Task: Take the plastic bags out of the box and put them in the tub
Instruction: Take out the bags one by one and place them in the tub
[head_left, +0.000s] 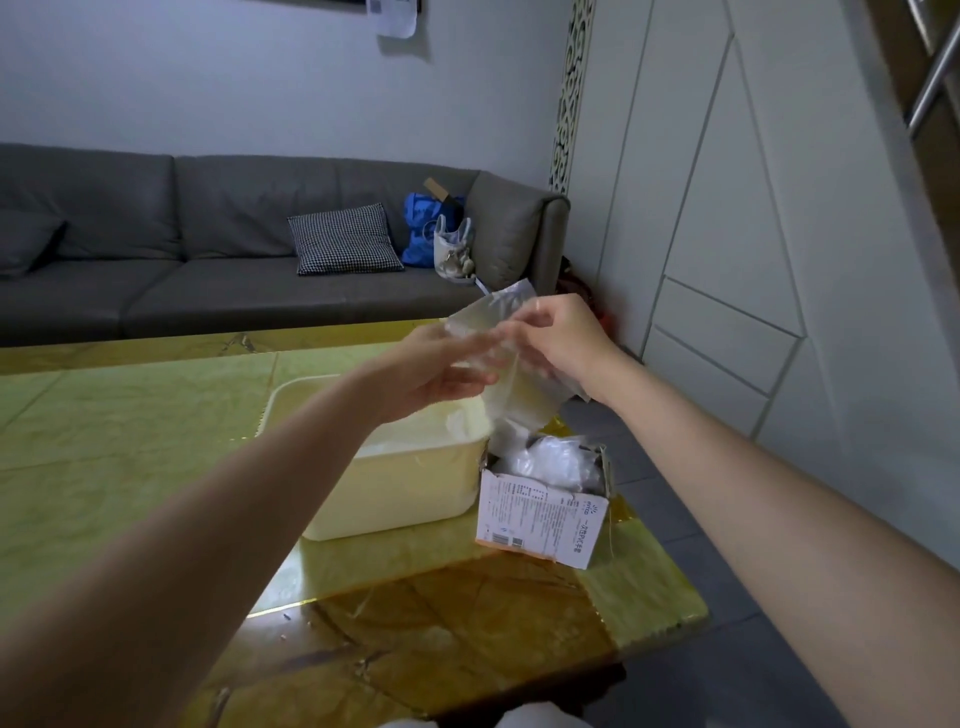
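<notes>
Fingers (519, 332) of both the left hand (441, 369) and right hand (558, 340) are pinched onto a clear plastic bag (511, 395) that's held up above the cream tub (395, 467), with more bags (553, 460) still stuffed in the torn box (540, 519) parked just beside it on the yellow-green table (130, 426).

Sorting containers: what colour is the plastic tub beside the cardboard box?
Pale cream-yellow rectangular plastic tub, clearest in the head view.
</notes>
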